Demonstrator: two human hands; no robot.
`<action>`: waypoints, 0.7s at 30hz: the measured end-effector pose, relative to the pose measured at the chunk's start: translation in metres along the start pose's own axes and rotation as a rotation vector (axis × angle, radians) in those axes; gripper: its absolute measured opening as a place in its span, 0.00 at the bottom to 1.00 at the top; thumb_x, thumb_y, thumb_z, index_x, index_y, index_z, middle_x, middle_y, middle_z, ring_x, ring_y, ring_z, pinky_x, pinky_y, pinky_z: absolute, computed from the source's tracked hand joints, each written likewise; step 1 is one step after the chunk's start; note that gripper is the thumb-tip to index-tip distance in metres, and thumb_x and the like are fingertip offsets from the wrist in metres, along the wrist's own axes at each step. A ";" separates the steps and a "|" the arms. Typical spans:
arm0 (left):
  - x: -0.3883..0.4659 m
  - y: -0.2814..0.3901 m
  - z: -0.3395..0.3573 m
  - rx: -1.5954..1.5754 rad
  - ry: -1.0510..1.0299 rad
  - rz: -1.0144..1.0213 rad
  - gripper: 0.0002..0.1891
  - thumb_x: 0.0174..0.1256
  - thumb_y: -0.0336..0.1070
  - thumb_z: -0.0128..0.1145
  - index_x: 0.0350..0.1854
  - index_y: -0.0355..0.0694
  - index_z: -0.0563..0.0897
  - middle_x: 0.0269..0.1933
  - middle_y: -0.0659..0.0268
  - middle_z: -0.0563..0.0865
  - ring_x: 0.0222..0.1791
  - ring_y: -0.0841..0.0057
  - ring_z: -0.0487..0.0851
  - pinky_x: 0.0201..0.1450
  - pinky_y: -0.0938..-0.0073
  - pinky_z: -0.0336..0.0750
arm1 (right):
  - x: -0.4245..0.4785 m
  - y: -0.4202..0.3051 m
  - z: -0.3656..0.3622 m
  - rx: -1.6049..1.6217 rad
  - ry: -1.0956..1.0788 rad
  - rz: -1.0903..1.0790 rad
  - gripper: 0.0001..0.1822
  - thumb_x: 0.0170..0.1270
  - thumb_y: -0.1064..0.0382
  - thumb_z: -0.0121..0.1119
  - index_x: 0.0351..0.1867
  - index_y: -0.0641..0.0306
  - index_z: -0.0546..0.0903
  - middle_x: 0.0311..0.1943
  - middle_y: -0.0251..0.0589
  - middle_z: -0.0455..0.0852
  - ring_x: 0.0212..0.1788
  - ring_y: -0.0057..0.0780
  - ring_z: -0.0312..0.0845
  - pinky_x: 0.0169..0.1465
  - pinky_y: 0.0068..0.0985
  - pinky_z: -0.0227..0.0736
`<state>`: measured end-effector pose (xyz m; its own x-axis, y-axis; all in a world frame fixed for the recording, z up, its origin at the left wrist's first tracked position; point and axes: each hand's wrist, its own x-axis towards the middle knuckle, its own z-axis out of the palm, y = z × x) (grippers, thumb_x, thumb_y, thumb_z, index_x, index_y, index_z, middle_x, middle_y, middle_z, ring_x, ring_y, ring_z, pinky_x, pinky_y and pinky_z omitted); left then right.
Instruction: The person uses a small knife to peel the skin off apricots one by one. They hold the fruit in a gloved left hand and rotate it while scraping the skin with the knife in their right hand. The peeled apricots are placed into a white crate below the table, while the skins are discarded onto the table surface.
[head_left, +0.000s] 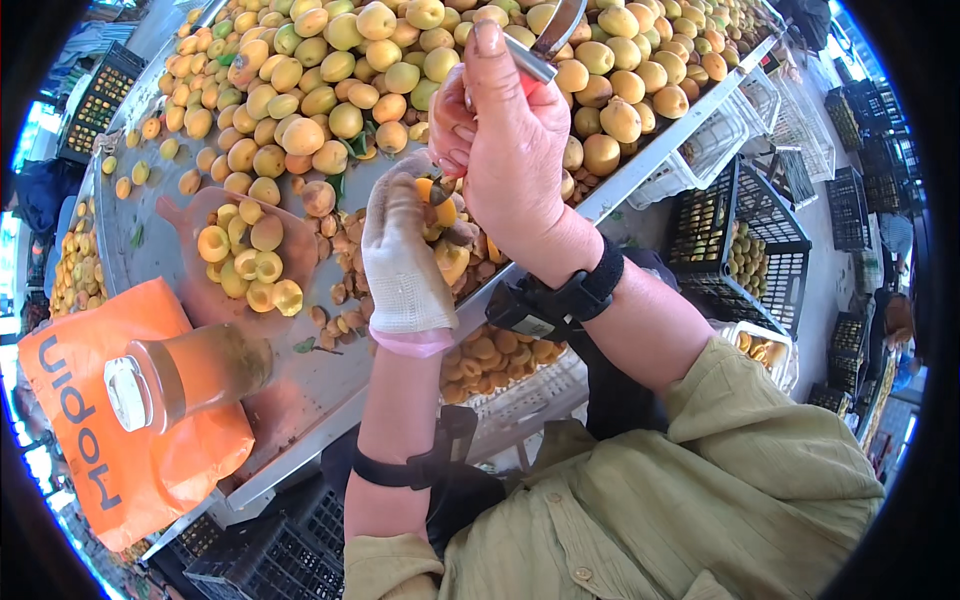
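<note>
My left hand (397, 247), in a white knit glove with pink plastic at the wrist, holds a cut apricot (445, 213) over the near edge of the metal table (600, 195). Bare, my right hand (514, 142) is closed around a small tool (531, 66) with a red grip and a curved metal end sticking out above the fist. The tool's dark tip (439, 193) meets the apricot's orange flesh. Apricot pits (351, 319) and further cut apricots lie under and beside the glove. To the left, a pinkish plastic scoop (191, 281) carries halved apricots (247, 259).
Whole apricots (330, 67) are heaped across the table's far side. An orange bag (172, 465) with lettering lies at left under a capped jar (202, 371) of brownish liquid. Below the edge sits a crate of apricot halves (487, 360). Black crates (765, 247) stand right.
</note>
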<state>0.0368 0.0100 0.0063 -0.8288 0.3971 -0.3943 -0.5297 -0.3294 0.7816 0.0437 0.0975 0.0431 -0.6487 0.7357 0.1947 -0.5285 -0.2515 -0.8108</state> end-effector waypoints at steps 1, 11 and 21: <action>-0.002 -0.003 0.001 -0.012 -0.005 0.026 0.19 0.76 0.49 0.43 0.46 0.38 0.79 0.30 0.66 0.78 0.24 0.80 0.77 0.26 0.78 0.74 | -0.001 0.000 0.000 -0.013 -0.005 -0.012 0.28 0.69 0.39 0.52 0.20 0.60 0.68 0.11 0.27 0.61 0.12 0.15 0.55 0.17 0.17 0.52; 0.014 -0.019 -0.014 0.005 0.068 0.184 0.16 0.75 0.48 0.46 0.37 0.39 0.76 0.28 0.72 0.74 0.28 0.85 0.72 0.31 0.82 0.68 | -0.011 0.020 -0.003 -0.164 -0.194 -0.208 0.18 0.71 0.52 0.56 0.26 0.61 0.70 0.18 0.31 0.72 0.18 0.13 0.62 0.21 0.16 0.58; 0.027 -0.029 -0.027 0.563 -0.085 0.424 0.15 0.75 0.43 0.45 0.52 0.36 0.76 0.43 0.63 0.81 0.44 0.78 0.78 0.47 0.76 0.73 | -0.006 0.033 -0.009 -0.170 -0.156 -0.041 0.19 0.62 0.52 0.67 0.25 0.63 0.74 0.18 0.26 0.74 0.21 0.16 0.71 0.24 0.19 0.67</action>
<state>0.0245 0.0072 -0.0397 -0.9136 0.4060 0.0207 0.0285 0.0132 0.9995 0.0350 0.0901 0.0098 -0.7127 0.6335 0.3013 -0.4648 -0.1048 -0.8792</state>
